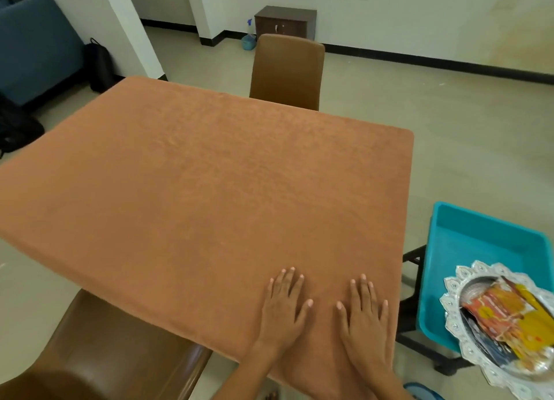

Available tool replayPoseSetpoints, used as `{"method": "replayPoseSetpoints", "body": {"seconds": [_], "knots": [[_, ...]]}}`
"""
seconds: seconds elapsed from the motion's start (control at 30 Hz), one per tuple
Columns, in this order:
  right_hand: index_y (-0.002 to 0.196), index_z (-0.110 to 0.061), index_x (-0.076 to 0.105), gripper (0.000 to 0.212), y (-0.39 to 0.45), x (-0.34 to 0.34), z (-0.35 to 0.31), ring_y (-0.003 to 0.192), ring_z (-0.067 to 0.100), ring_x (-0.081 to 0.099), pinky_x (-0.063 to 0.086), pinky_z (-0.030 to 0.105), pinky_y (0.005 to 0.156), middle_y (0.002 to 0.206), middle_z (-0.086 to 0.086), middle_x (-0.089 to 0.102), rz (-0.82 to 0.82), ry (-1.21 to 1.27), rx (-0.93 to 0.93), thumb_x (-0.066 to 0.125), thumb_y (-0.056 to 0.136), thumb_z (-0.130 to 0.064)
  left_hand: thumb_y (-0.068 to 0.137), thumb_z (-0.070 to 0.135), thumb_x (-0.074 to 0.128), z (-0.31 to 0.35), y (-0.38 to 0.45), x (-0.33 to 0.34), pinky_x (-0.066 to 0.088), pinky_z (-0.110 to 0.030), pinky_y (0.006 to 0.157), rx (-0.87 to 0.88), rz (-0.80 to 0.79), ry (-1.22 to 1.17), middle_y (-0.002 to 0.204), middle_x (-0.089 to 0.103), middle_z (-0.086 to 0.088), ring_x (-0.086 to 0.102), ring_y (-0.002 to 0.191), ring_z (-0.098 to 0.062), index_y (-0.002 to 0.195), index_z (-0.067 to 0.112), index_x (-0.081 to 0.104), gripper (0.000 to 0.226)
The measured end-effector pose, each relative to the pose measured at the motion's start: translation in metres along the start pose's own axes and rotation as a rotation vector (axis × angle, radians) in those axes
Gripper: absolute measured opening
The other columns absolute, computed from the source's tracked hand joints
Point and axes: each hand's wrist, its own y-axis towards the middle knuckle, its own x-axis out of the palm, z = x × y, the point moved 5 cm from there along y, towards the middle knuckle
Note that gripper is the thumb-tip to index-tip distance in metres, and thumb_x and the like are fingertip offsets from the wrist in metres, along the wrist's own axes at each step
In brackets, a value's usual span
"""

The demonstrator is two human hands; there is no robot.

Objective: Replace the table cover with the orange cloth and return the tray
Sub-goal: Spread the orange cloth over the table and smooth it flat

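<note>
The orange cloth (195,183) lies spread flat over the whole table, its edges hanging over the sides. My left hand (284,306) and my right hand (364,312) both rest palm down on the cloth near the table's front right corner, fingers straight and spread, a short gap between them. A silver tray (455,324) with a scalloped rim sits to the right of the table, holding orange and yellow packets. It rests on the near corner of a turquoise bin (479,240).
One brown chair (287,69) stands at the table's far side, another (114,348) at the near left. The turquoise bin sits on a dark frame right of the table. A blue sofa (33,39) and dark bags are at the left; a small cabinet (284,21) stands by the wall.
</note>
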Motion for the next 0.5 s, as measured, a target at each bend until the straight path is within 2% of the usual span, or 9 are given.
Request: {"method": "replayPoseSetpoints", "body": {"seconds": [0.1,0.17,0.3,0.5], "knots": [[0.148,-0.024,0.002,0.065,0.003,-0.001,-0.003,0.145,0.013,-0.004,-0.006,0.042,0.117,0.158,-0.003,0.000,0.020,-0.008,-0.027,0.009,0.092,-0.056,0.097,0.052,0.028,-0.009,0.003,0.001,0.008,-0.040,0.114,0.046,0.000,0.038,0.158,0.018,-0.005,0.011,0.145,-0.020,0.150,0.021,0.026,0.061],[0.149,-0.025,0.006,0.064,0.002,-0.001,0.002,0.145,0.013,0.000,-0.002,0.040,0.117,0.158,-0.003,0.005,0.042,-0.026,-0.065,0.017,0.094,-0.055,0.097,0.056,0.021,-0.009,0.002,0.005,0.008,-0.041,0.114,0.059,-0.028,0.075,0.158,0.014,-0.007,0.008,0.146,-0.021,0.151,0.020,0.020,0.065],[0.151,-0.026,0.006,0.064,-0.003,-0.002,0.010,0.146,0.013,-0.001,0.001,0.039,0.118,0.159,-0.003,0.003,0.047,-0.032,-0.117,0.022,0.096,-0.054,0.097,0.057,0.022,-0.003,0.000,0.005,0.010,-0.044,0.115,0.048,-0.041,0.088,0.159,0.010,-0.010,0.007,0.146,-0.025,0.151,0.016,0.017,0.068],[0.151,-0.024,0.004,0.064,-0.004,0.000,0.011,0.146,0.013,-0.002,0.004,0.042,0.118,0.159,-0.003,0.000,0.040,-0.024,-0.110,0.020,0.096,-0.053,0.096,0.054,0.028,-0.002,-0.003,0.005,0.011,-0.043,0.115,0.043,-0.032,0.067,0.158,0.010,-0.011,0.007,0.146,-0.026,0.151,0.013,0.019,0.069]]}}
